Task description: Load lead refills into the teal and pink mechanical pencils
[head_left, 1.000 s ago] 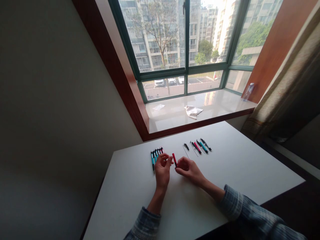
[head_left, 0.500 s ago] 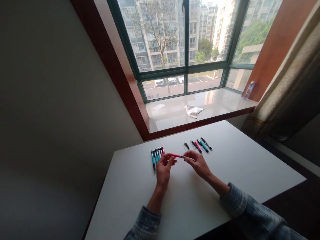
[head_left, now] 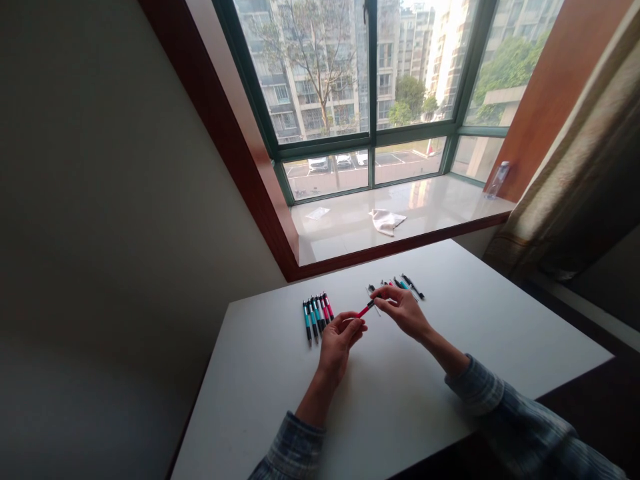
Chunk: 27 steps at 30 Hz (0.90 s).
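Observation:
Above the white table, a red-and-black pen (head_left: 365, 311) is held slanted between both hands. My left hand (head_left: 338, 347) pinches its red lower part with thumb and fingers. On its black upper end, the fingertips of my right hand (head_left: 406, 313) are closed. Left of my left hand lies a tidy row of pens (head_left: 312, 321), teal ones and red ones with black grips. Beyond my right hand are loose pen parts (head_left: 413, 287), black, teal and red, with thin refills among them; the hand partly hides them.
The white table (head_left: 280, 400) reaches to a window sill (head_left: 340, 245). On the sill lie a crumpled cloth (head_left: 387, 222) and a flat scrap (head_left: 318, 213), and a clear bottle (head_left: 497, 181) stands at the right. A curtain (head_left: 535, 193) hangs on the right.
The pen has gone from nearly level to slanted, its black end raised toward the right. My right hand has moved slightly right and up, covering more parts; my left hand moved slightly right.

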Motion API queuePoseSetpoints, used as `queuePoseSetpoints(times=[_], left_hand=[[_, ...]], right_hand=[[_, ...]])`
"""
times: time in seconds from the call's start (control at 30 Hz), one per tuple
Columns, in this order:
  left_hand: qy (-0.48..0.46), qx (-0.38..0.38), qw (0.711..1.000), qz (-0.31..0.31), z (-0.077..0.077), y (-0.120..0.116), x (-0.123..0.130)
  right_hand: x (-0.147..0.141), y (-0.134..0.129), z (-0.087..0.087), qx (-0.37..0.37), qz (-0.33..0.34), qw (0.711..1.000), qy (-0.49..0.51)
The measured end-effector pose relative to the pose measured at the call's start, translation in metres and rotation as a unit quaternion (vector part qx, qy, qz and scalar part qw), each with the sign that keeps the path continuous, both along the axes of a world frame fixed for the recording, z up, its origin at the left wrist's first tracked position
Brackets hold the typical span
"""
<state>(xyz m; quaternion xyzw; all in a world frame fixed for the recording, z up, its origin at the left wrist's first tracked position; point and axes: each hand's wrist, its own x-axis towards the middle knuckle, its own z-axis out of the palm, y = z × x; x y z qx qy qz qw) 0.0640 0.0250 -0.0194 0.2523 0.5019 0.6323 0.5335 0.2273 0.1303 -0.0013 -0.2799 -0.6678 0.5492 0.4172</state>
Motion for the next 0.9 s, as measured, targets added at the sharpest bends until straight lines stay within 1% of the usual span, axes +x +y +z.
queuePoseSetpoints(times=[0.17,0.23,0.3,0.37,0.43,0.47,0.57,0.63,0.77,0.9], left_hand=[[-0.019,-0.006,1.0,0.0,0.0,0.0,0.0],[-0.02,-0.011,1.0,0.007,-0.002,0.0,0.0],[-0.019,-0.019,0.999,0.02,-0.004,0.001,0.001],[-0.015,-0.028,0.999,0.03,-0.005,0.001,0.001],[-0.007,-0.03,0.999,0.034,-0.007,0.0,0.001],[-0.001,-0.029,0.999,0.032,-0.007,0.0,0.001],[0.014,-0.018,0.999,0.031,-0.009,0.0,0.001],[0.022,-0.01,0.999,0.039,-0.011,0.001,0.0],[0.028,-0.002,0.998,0.057,-0.014,0.002,-0.002],[0.029,-0.002,0.998,0.062,-0.014,0.003,-0.003]], right_hand=[[0.002,0.001,0.002,0.014,-0.004,1.0,-0.007],[0.006,0.004,0.003,0.027,-0.025,0.999,-0.004],[0.014,0.009,0.002,0.054,-0.069,0.996,-0.004],[0.022,0.015,-0.001,0.111,-0.133,0.984,-0.029],[0.029,0.021,-0.008,0.194,-0.184,0.96,-0.077],[0.032,0.024,-0.012,0.238,-0.196,0.946,-0.103],[0.036,0.031,-0.027,0.345,-0.176,0.905,-0.178],[0.035,0.034,-0.037,0.385,-0.153,0.88,-0.234],[0.034,0.034,-0.05,0.41,-0.117,0.843,-0.329],[0.033,0.026,-0.053,0.418,-0.092,0.829,-0.359]])
